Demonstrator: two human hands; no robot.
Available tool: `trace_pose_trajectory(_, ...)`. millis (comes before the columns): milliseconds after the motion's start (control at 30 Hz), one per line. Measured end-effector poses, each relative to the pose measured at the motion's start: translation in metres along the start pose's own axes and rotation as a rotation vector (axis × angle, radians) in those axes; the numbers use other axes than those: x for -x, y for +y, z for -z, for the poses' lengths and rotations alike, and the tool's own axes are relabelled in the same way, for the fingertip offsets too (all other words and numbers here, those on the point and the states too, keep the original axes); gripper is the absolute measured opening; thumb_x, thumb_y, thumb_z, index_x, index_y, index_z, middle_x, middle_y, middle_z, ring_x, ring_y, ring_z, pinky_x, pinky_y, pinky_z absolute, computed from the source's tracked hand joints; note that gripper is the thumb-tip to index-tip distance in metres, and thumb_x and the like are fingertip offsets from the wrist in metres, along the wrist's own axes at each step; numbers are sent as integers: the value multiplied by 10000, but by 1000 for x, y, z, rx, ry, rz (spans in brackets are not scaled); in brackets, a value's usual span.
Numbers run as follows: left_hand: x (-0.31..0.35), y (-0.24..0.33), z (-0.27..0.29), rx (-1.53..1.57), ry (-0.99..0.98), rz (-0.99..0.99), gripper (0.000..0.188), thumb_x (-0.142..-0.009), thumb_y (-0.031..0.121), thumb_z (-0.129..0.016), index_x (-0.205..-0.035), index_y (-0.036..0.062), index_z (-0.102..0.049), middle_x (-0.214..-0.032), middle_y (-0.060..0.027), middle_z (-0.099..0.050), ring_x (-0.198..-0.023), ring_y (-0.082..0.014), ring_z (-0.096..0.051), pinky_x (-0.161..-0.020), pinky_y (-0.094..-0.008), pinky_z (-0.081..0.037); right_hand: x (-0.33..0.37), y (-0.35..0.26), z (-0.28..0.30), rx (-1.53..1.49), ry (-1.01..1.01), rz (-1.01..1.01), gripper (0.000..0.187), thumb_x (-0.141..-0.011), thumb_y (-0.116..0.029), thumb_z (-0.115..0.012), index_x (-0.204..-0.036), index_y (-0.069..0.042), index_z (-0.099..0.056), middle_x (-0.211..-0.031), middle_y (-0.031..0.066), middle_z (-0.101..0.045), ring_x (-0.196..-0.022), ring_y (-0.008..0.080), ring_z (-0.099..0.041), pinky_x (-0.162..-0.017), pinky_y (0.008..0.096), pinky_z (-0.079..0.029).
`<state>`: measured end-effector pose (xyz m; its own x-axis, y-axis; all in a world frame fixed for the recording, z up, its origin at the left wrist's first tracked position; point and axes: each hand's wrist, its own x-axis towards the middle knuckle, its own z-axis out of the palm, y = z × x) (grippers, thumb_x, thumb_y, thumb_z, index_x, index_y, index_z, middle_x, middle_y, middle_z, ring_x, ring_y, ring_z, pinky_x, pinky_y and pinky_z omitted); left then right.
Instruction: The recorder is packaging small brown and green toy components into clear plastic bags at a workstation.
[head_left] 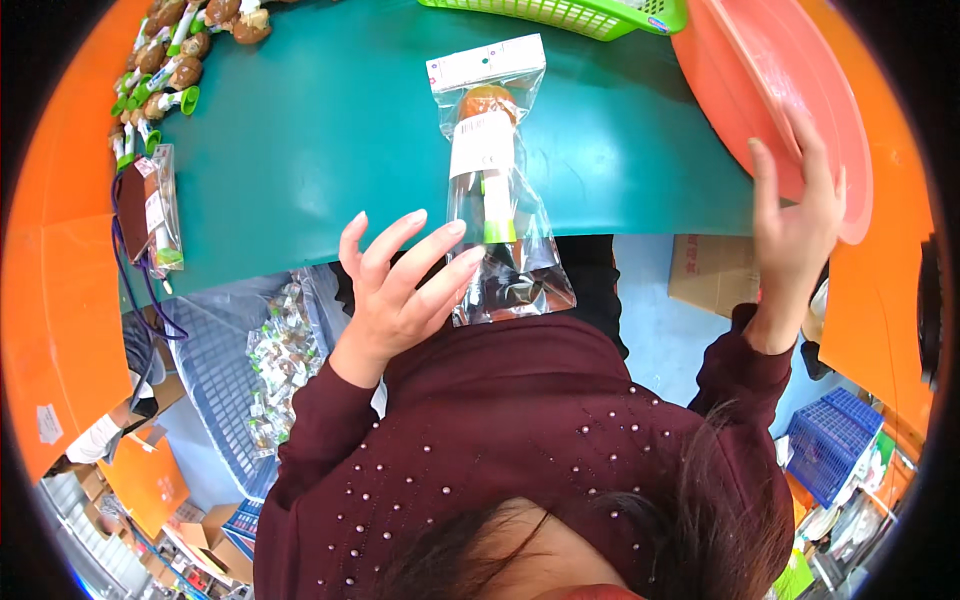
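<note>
A clear plastic bag (535, 255) with a white header lies at the table's near edge, its lower end hanging over. Inside is an item with a rounded orange-brown head (487, 101) and a white and green handle (498, 207); a white label covers its middle. My left hand (405, 285) is open, fingers spread, with the fingertips at the bag's left side. Over to the right, my right hand (800, 205) has its fingers stretched out against the pink basin (725, 95), thumb apart. Nothing shows held in it.
Several loose brown-headed items (165, 70) line the green table's (300, 130) left edge, near another bagged one (163, 215). A green basket (570, 15) stands at the back. Below left, a blue crate (205, 375) contains bagged items. A cardboard box (715, 275) sits under the table.
</note>
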<state>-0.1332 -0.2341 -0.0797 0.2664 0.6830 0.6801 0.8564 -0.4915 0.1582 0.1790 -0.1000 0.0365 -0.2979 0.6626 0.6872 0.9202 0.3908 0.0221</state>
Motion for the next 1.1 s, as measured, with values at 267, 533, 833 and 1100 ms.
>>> trace_pose_trajectory(267, -6, -6, -10, 58, 63, -11, 282, -800, 245, -728, -1064, 324, -668, -1168, 88, -616, -1109, -167, -549, -1075, -485, -257, 1, -2, 4, -3, 71, 152, 212, -803, -23, -690, -996, -108, -708, -986, 41, -705, -916, 207, -651, -928, 379, -454)
trace_pose_trajectory(533, -14, -9, -15, -20, 112, -162, 248, -770, 217, -762, -989, 325, -716, -1061, 112, -655, -998, -127, -600, -1064, -464, -271, 45, -45, -59, -445, -109, 376, 192, -761, -23, -721, -917, -135, -717, -1058, 61, -685, -994, 217, -651, -997, 401, -452)
trace_pose_trajectory(833, -10, -10, -25, 45, 206, -143, 259, -800, 173, -731, -1007, 317, -674, -1063, 108, -663, -1000, -128, -605, -1064, -473, -274, 45, -47, -58, -749, -215, 366, 335, -777, 48, -640, -1077, -102, -648, -1155, 87, -631, -1029, 260, -612, -877, 375, -471)
trace_pose_trajectory(1100, -16, -14, -13, -30, 68, -234, 245, -758, 206, -727, -984, 299, -702, -1058, 126, -667, -1028, -122, -570, -1089, -443, -248, 57, -81, -67, -745, -157, 604, 263, -680, -136, -724, -939, -185, -716, -1130, 24, -666, -821, 165, -602, -735, 329, -446)
